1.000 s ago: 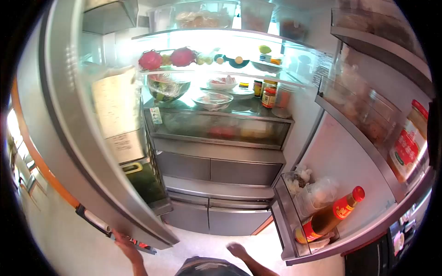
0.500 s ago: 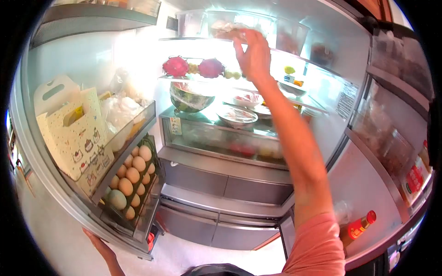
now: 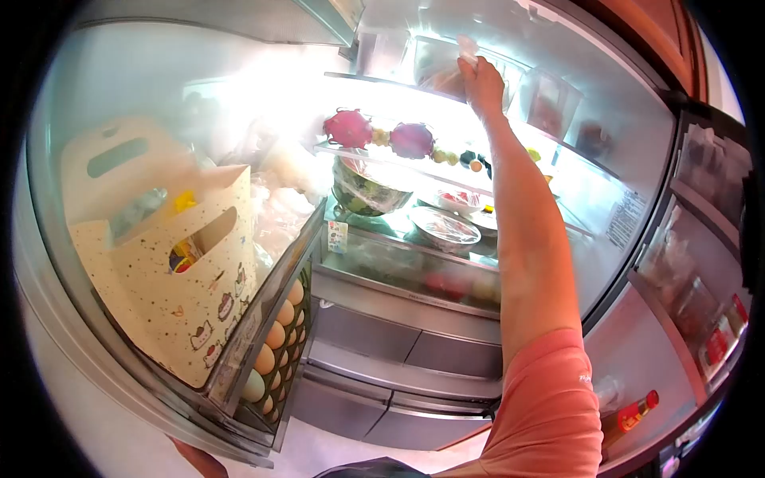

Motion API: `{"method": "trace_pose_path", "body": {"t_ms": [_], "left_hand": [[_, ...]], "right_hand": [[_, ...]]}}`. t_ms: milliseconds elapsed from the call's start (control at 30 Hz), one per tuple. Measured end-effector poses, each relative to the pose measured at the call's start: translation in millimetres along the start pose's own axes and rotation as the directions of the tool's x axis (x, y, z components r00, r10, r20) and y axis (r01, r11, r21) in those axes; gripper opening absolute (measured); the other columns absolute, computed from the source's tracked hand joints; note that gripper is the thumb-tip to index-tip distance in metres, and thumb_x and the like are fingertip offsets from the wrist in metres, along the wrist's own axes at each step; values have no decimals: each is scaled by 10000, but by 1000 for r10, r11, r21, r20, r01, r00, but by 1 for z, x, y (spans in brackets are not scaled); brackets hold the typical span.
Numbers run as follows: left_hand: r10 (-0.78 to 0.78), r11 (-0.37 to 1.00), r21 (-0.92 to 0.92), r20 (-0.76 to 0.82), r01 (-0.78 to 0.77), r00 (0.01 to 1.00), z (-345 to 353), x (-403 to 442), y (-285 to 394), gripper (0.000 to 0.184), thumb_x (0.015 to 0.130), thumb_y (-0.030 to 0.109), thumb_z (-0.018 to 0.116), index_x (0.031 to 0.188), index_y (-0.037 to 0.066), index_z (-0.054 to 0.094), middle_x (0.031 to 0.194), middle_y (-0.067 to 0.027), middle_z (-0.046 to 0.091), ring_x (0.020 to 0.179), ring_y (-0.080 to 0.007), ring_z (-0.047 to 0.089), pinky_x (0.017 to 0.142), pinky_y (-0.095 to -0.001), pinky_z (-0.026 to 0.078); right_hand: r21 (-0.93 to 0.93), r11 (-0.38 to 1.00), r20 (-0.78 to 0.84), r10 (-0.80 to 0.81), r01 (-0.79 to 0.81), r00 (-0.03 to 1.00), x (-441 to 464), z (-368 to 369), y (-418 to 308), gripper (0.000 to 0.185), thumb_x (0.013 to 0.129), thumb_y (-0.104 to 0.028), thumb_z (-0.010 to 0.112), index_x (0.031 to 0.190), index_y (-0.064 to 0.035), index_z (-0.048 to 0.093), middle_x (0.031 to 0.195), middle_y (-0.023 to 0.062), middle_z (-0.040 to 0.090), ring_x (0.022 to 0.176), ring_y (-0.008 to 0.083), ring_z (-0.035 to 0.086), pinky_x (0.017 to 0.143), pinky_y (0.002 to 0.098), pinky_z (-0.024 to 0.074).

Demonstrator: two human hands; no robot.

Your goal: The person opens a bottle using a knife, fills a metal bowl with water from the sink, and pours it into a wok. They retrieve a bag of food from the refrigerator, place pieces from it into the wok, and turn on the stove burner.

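Note:
My right hand [image 3: 483, 83] is raised to the top shelf of the open fridge, its fingers closed on the gathered top of a clear plastic bag [image 3: 467, 49]. The bag's lower part lies against a clear bin [image 3: 438, 64] on that shelf. My right forearm crosses in front of the lower shelves. At the bottom left, only part of my left hand or wrist [image 3: 198, 458] shows beneath the left door's edge, and its fingers are hidden. Two dragon fruits [image 3: 348, 128] sit on the shelf below the bin, above a wrapped watermelon half [image 3: 368, 188].
The left door holds a patterned paper carton [image 3: 175, 279], plastic bags [image 3: 279, 207] and a rack of eggs [image 3: 276, 334]. Plates under plastic film [image 3: 446, 227] stand on the middle shelf. On the right door are a red-capped bottle [image 3: 629, 416] and a jar [image 3: 719, 344].
My right hand rose from low down to the top shelf and has closed on the bag's top. The left door has swung wider, and its carton and eggs now show.

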State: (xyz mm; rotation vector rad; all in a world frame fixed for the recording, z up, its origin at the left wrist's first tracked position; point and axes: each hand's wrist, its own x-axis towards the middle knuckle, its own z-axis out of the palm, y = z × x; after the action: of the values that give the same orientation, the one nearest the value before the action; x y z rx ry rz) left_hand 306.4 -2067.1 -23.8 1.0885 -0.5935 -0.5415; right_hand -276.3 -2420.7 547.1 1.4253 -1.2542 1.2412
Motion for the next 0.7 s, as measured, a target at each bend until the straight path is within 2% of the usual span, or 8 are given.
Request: {"method": "trace_pose_path", "body": {"t_ms": [133,233,267,367,467,567,633,700], "left_hand": [[-5,997,71,4,5,1000,-2,-6,-5,786,1083,503,384,1621,-26,164,1623,-206,324,1448,-318,377,1218,-468,290],[4,991,136,8,-5,1000,-2,-10,-8,796,1084,458,405,1610,-71,129,1614,-240,329,1428,-343,397,1215,-488,304],[9,988,153,11,-11,1000,-1,-11,-10,800,1084,443,412,1607,-86,117,1611,-252,331,1422,-352,403,1214,-495,308],[78,963,256,17,-80,997,4,-16,0,732,1077,411,495,1568,-59,224,1511,-274,424,1283,-358,512,1087,-520,456],[114,946,303,30,-118,993,6,-15,-1,490,1072,309,495,1388,-49,382,1492,-289,444,1291,-389,502,1094,-525,431],[215,884,413,62,-221,975,0,-18,-7,285,1067,206,496,1207,-39,540,1472,-304,464,1298,-419,492,1101,-531,405],[271,831,481,90,-280,958,-7,-28,-9,227,1064,137,497,1086,-33,645,1459,-313,477,1303,-440,486,1106,-535,388],[147,972,176,46,-153,988,27,-48,32,662,1100,519,306,1516,8,378,1451,-174,484,1324,-273,469,1127,-404,355]], "right_hand": [[173,983,-176,83,-52,981,-9,-3,-10,405,1007,-390,597,1128,-8,657,1003,242,711,1024,444,659,896,527,501],[355,926,-412,277,-127,868,8,-22,-21,364,1009,-327,595,1111,19,643,948,249,705,975,462,654,883,515,508],[445,890,-413,305,-102,858,10,-43,-36,361,1014,-313,576,1091,33,643,1020,264,693,1003,456,650,882,494,519],[373,924,-411,244,-83,878,31,-71,-45,402,1028,-322,566,1182,47,612,1197,221,680,1072,400,658,873,484,530],[511,853,-443,153,109,883,34,-91,-47,382,1058,-285,543,1141,68,663,1049,238,716,983,323,650,900,422,498],[748,662,-244,333,-42,911,1,-122,-63,501,1069,-377,561,1255,84,623,1052,172,722,962,228,648,838,378,522],[893,392,-45,569,-222,821,-41,-159,-96,438,1055,-370,571,1238,26,612,1150,161,702,1049,262,668,898,417,544],[947,98,164,669,-305,725,-98,-188,-113,389,1059,-356,565,1247,-17,601,1231,136,680,1110,267,672,945,425,558]]}}
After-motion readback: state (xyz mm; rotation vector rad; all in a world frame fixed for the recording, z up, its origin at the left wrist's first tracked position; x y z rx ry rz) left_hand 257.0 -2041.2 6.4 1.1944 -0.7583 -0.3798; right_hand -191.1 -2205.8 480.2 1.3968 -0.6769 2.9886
